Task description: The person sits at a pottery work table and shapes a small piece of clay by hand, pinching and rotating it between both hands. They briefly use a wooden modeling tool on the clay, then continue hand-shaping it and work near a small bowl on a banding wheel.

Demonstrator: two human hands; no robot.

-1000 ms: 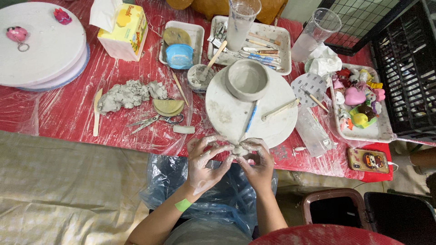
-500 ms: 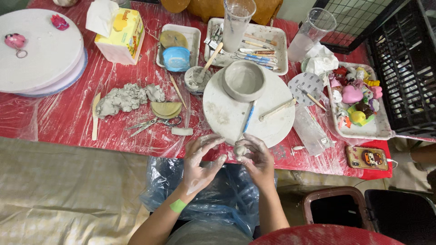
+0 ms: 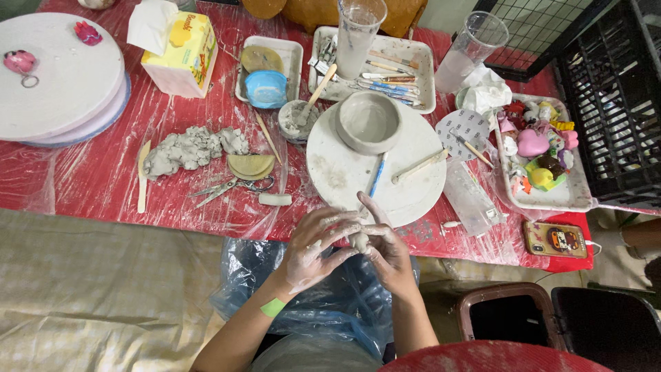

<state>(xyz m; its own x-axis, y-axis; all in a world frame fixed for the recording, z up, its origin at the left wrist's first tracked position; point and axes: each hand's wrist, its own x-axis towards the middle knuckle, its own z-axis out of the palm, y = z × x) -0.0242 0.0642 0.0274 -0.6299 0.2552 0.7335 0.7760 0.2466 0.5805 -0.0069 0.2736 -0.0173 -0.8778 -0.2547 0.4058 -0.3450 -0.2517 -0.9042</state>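
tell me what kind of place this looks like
Most likely a pottery or clay craft workshop. A grey clay bowl sits on a round white turntable, a heap of raw clay lies on the plastic-covered red table, and both clay-smeared hands, left hand and right hand, work a small lump.

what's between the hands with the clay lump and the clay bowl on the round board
Both hands, left hand and right hand, hold the clay lump at the table edge. Between it and the clay bowl lie a blue-handled tool and a wooden stick on the round board.
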